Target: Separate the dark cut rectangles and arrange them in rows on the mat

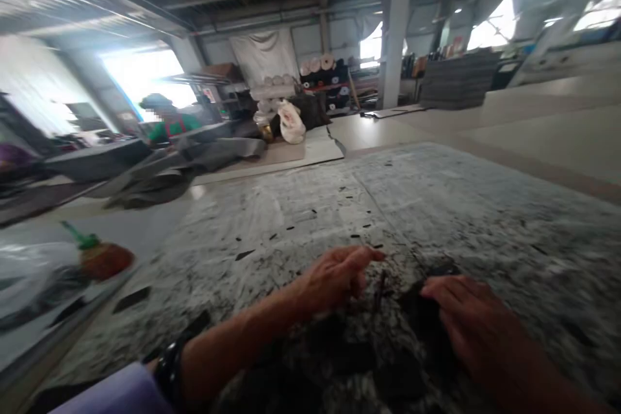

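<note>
My left hand (339, 272) reaches over the speckled table with its index finger stretched out and the other fingers loosely curled. A small dark sliver lies right by that fingertip. To its right, my right hand (470, 304) has its fingers bent over a dark, cloth-like piece (420, 307), with the thumb side hidden. Between and below both hands lie more dark pieces (347, 352), blurred and partly in shadow. Small dark scraps (245, 255) and crumbs are strewn across the worn, pale tabletop (301, 207).
At left stands an orange-brown bottle (107, 260) with a green nozzle, beside clear plastic sheeting (29, 278). Grey fabric (169, 174) drapes beyond. A white bag (291, 123) sits at the far edge. A person in green (172, 123), fabric rolls and a pillar (394, 32) are farther back.
</note>
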`<state>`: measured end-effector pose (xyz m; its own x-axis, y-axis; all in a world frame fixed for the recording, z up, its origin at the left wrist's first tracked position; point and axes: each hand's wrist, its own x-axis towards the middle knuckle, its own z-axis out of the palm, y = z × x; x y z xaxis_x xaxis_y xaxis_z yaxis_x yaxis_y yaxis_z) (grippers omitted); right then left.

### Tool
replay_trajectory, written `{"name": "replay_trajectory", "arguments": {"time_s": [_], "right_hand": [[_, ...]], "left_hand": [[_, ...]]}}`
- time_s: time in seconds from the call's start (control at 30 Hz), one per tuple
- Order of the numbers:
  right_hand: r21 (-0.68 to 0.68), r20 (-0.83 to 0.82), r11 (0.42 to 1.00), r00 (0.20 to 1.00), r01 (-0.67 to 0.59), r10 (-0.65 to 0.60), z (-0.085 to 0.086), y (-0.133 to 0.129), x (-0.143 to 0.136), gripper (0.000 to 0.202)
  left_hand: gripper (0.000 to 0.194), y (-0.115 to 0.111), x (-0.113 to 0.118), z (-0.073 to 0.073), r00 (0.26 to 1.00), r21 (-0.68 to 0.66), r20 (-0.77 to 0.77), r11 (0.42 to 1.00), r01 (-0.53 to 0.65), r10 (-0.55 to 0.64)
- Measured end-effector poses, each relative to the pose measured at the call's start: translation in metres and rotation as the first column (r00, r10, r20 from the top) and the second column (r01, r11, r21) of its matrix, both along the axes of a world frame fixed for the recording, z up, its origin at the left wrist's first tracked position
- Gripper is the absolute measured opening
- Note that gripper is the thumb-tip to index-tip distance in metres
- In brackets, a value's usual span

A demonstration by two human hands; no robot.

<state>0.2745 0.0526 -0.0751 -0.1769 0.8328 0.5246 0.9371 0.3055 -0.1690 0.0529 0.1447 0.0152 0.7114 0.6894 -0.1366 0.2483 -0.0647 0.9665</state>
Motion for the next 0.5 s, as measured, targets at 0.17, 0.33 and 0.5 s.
{"name": "replay_trajectory", "arguments": {"time_s": [0.17,0.33,0.5], "right_hand": [[-0.078,0.008,0.997,1.0,0.026,-0.026,0.016,0.002,-0.012,0.03],[-0.032,-0.032,0.999,0.999,0.043,-0.044,0.017,0.004,-0.011,0.019],[-0.02,-0.126,0.998,0.99,0.063,-0.065,0.025,0.001,-0.009,0.013]], "left_hand": [[0.052,0.003,0.004,-0.006,0.993,-0.253,0.105,0.965,0.072,-0.046],[0.053,0.0,0.012,-0.008,0.982,-0.422,0.184,0.9,0.107,-0.03],[0.055,-0.002,0.024,-0.003,0.972,-0.571,0.235,0.807,0.15,-0.014]]}}
